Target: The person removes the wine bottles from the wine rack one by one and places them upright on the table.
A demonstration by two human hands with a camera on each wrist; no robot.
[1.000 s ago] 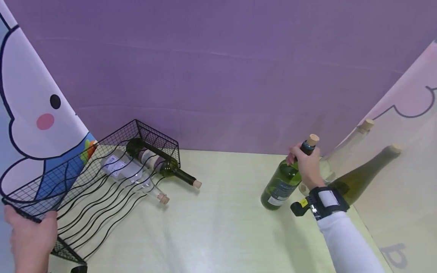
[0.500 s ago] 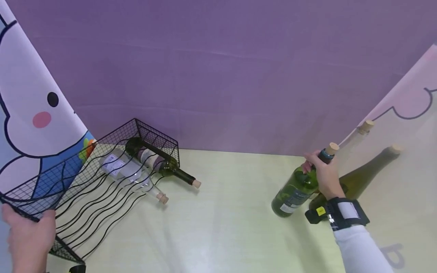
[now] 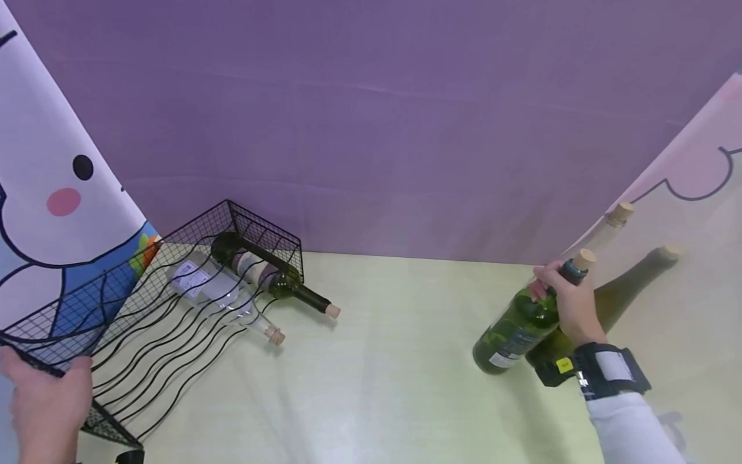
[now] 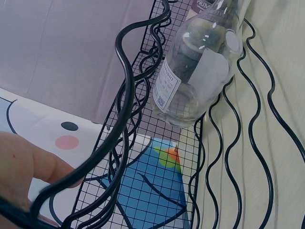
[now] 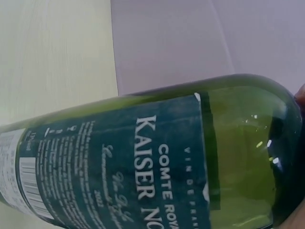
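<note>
On the right of the head view, my right hand (image 3: 570, 303) grips a green wine bottle (image 3: 510, 335) around its neck, below the cork. The bottle leans with its base to the lower left; its dark label (image 5: 138, 167) fills much of the right wrist view. At the far left, my left hand (image 3: 49, 399) holds the end of a black wire wine rack (image 3: 174, 380) with wavy bars. Inside the rack lie a clear corked bottle (image 3: 217, 287) and a dark wine bottle (image 3: 278, 277), their necks pointing to the lower right.
Behind the right hand stand a yellow-green corked bottle (image 3: 623, 290) and a clear corked bottle (image 3: 608, 229), both partly hidden. A purple backdrop (image 3: 371, 129) rises behind the pale table (image 3: 377, 386). Printed panels (image 3: 52, 148) flank it on both sides.
My right hand has moved right and slightly down with the green wine bottle, which now overlaps the standing bottles more. The left hand keeps its hold on the rack.
</note>
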